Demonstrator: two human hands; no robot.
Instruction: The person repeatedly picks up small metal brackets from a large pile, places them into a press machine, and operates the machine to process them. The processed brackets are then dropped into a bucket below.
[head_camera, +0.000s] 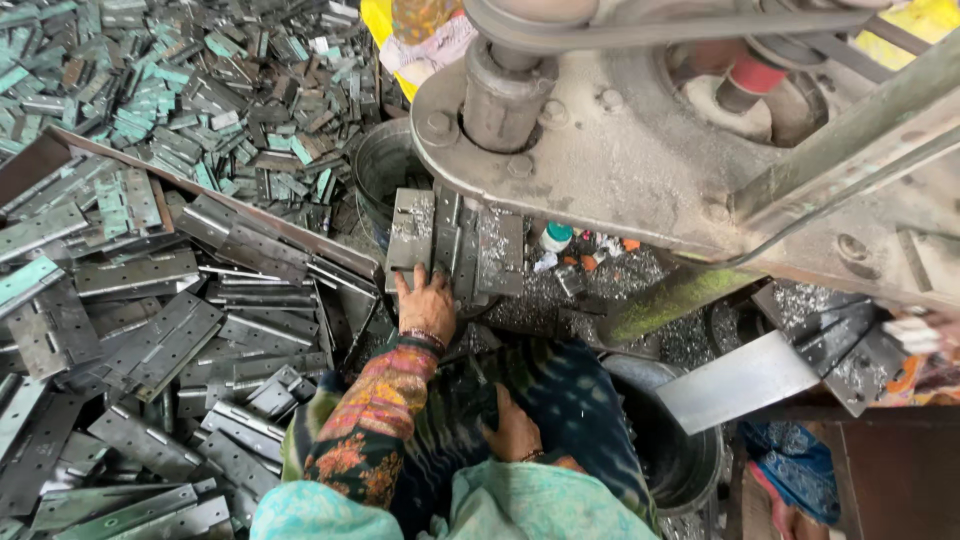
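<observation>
My left hand (425, 303) reaches forward from a patterned sleeve. Its fingers press on a grey metal hinge plate (412, 228) lying on the work table under the spindle (500, 95) of a drill press. Several similar plates (497, 252) lie side by side there. My right hand (513, 430) rests low on my dark blue-green garment at my lap, fingers loosely curled, with nothing visible in it.
A large heap of grey and green hinge plates (170, 300) fills the left side. A dark metal bucket (670, 450) stands at the right of my lap, another bucket (378, 165) behind the table. Metal shavings (620, 280) cover the machine base. Another person's blurred hand (915, 335) is at far right.
</observation>
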